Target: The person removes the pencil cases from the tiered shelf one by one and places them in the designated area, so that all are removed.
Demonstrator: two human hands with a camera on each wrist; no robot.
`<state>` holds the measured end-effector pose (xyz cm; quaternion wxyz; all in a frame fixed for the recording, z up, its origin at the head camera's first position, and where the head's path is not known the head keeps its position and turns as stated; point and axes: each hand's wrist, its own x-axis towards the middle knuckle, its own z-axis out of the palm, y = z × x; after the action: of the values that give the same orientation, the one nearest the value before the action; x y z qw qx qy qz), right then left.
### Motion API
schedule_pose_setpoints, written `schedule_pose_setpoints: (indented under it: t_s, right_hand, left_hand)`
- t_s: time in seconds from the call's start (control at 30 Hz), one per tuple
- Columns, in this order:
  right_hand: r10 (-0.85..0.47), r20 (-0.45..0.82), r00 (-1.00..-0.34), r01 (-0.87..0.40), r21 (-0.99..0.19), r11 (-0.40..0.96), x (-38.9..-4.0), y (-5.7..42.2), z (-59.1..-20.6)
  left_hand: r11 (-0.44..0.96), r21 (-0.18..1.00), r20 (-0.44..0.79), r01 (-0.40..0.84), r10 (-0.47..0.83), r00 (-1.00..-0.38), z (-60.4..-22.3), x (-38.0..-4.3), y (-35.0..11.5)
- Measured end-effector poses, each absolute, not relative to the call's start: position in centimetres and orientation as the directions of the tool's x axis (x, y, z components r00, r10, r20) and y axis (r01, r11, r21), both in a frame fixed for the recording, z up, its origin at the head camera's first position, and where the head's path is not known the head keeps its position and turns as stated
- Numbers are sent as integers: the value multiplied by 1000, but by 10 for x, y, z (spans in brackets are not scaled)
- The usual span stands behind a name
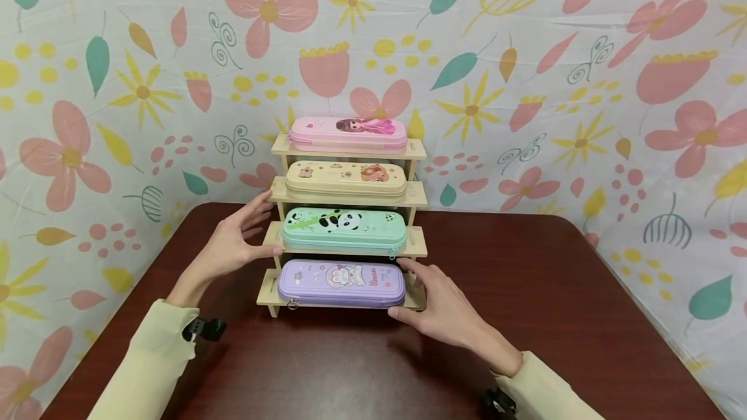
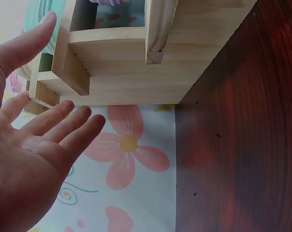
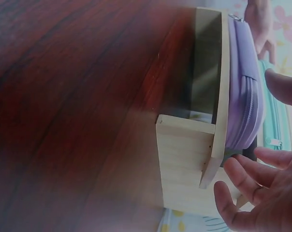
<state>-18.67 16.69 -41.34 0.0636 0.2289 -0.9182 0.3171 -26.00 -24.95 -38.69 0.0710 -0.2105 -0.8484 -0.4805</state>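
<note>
Hands point(image 1: 226, 245) point(image 1: 448, 310), fingers apart, flank the rack point(image 1: 417, 238); only the head view shows the mint case point(image 1: 344, 231) whole.

No word can be read for certain. Reddish lettering point(image 1: 374, 277) runs sideways near the right end of the lid of the purple case point(image 1: 315, 285), on the rack's lowest tier point(image 1: 268, 290), too small and blurred to spell out; fainter marks beside it are equally illegible.
</note>
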Motion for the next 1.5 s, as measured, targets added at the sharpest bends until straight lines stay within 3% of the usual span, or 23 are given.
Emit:
schedule_pose_setpoints:
  t_s: [0.9,1.5]
  right_hand:
    - [-429,324,-843,-536,-575,619,-201,157,-418]
    - [-413,247,-877,-469,-630,619,-203,157,-415]
  left_hand:
    - [347,828,344,441,308,-887,-390,-260,-250]
    - [364,824,335,434,304,-892,-391,-261,-251]
